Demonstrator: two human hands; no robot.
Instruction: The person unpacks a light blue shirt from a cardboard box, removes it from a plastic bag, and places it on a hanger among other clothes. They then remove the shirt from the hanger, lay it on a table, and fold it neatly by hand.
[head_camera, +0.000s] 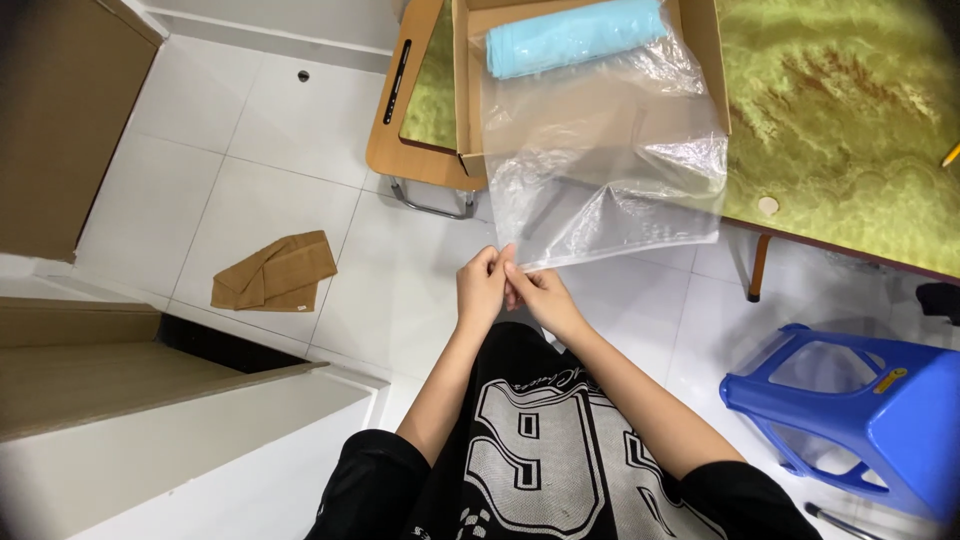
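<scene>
Our left hand (483, 285) and right hand (540, 297) pinch the near corner of a clear plastic bag (600, 160) holding a rolled light-blue towel (572, 36), draped over the open cardboard box (466, 90).

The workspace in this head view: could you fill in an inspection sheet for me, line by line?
Surface: green marbled table with an open cardboard box at its edge.
Job's things: clear plastic bag draped from the box; rolled light-blue towel inside it.
Clutter: folded brown cloth on the white tile floor; pencil tip on the table.
Grippers: left hand and right hand both pinch the bag's near corner.
Cables: nothing seen.
Surroundings: blue plastic stool, wooden chair, large cardboard boxes at left.
</scene>
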